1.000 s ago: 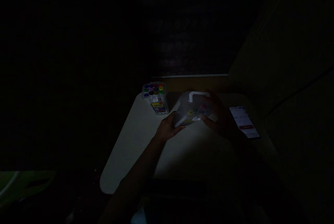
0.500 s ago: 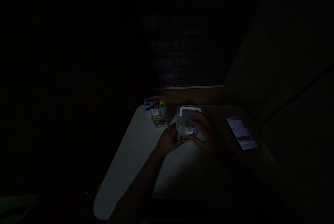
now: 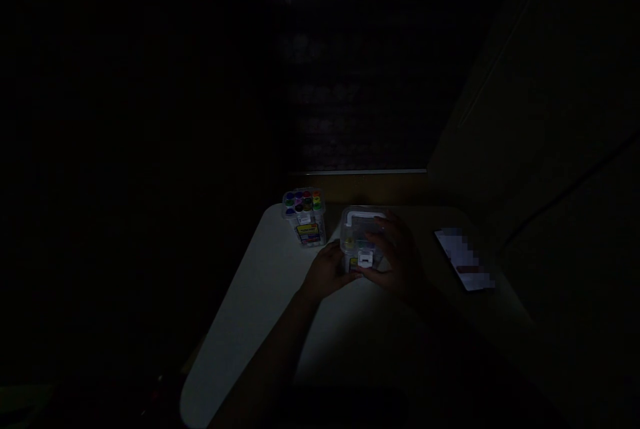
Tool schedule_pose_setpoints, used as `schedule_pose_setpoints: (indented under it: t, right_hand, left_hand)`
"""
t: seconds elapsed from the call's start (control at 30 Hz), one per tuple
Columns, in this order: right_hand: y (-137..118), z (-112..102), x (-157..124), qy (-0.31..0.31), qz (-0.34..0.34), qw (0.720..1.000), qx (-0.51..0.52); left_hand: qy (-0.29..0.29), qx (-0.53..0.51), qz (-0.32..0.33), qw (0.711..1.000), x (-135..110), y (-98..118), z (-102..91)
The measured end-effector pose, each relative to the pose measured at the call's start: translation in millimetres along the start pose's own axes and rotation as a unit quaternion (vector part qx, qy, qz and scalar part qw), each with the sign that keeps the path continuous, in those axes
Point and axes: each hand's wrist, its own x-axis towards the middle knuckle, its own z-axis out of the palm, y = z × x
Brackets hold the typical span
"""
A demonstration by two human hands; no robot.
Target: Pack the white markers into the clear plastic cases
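A clear plastic marker box (image 3: 353, 232) with a white carry handle and a white front latch (image 3: 365, 260) stands on the table in front of me. My left hand (image 3: 325, 274) is closed round its left side, thumb along the lower front. My right hand (image 3: 400, 259) grips the right side from above, fingers over the lid and thumb below the latch. A few coloured caps show dimly inside. Left of it, a second marker box (image 3: 311, 234) stands upright, apart from my hands, filled with markers in several cap colours.
The pale table (image 3: 250, 296) has rounded corners. To the right lies a phone (image 3: 463, 259) with a lit screen. A dark brick-patterned surface (image 3: 325, 92) rises behind the table. The room is very dark, so much around it cannot be made out.
The lid of the box between my hands has come down, and its white latch now shows plainly at the front. My right thumb has shifted to below the latch. The view has shifted slightly.
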Motion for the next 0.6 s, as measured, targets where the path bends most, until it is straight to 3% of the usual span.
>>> schedule_pose_setpoints:
  t: [0.17, 0.4, 0.6]
  right_hand:
    - [-0.6, -7.4, 3.0, 0.02, 0.0, 0.999, 0.026]
    - [-3.4, 1.5, 5.1, 0.066, 0.019, 0.996, 0.055]
    - [-3.8, 0.8, 5.5, 0.066, 0.025, 0.994, 0.081]
  left_hand:
    - [-0.007, -0.001, 0.005, 1.0, 1.9, 2.5, -1.7]
    - [-0.003, 0.013, -0.007, 1.0, 1.8, 3.1, -0.7]
    - [-0.004, 0.036, -0.007, 0.999, 1.0, 3.7, 0.7]
